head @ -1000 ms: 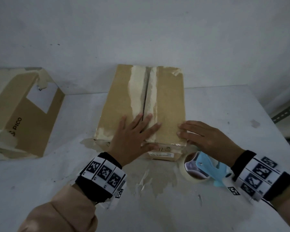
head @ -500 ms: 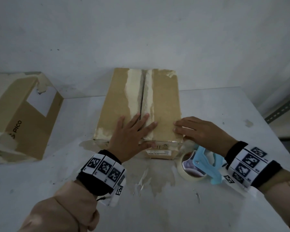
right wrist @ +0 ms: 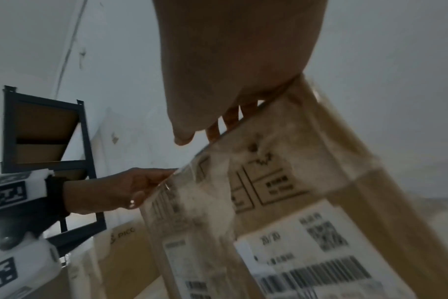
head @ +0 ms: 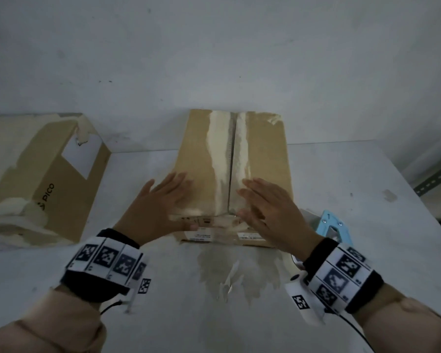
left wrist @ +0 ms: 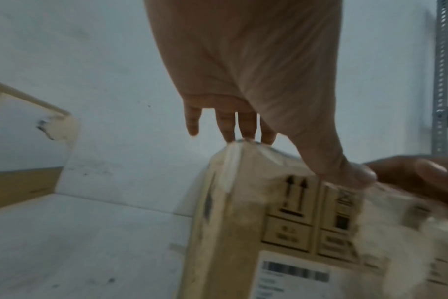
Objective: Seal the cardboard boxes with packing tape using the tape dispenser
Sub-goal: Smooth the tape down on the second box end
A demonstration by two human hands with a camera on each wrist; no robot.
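A brown cardboard box [head: 262, 154] stands mid-table, its centre seam [head: 231, 159] running away from me between pale torn strips. My left hand [head: 163, 197] lies flat on the box top left of the seam, fingers straight, thumb on the front face. Flat on the top right of the seam lies my right hand [head: 262, 205]. The blue tape dispenser [head: 334, 225] lies on the table right of the box, mostly hidden behind my right wrist. The left wrist view shows the left fingers [left wrist: 230, 129] over the box's corner [left wrist: 243, 202]. In the right wrist view the labelled front face [right wrist: 307, 252] is blurred.
A second cardboard box [head: 49, 179] marked PICO lies at the left against the wall. Torn tape residue [head: 234, 273] stains the white table [head: 354, 179] in front of the box. A metal shelf [right wrist: 46, 137] stands off to the left; a rack upright [head: 435, 179] at the right.
My right hand moved from the box's right front corner onto its top beside the seam. My left hand slid left off the seam. The view came closer; the dispenser stayed on the table.
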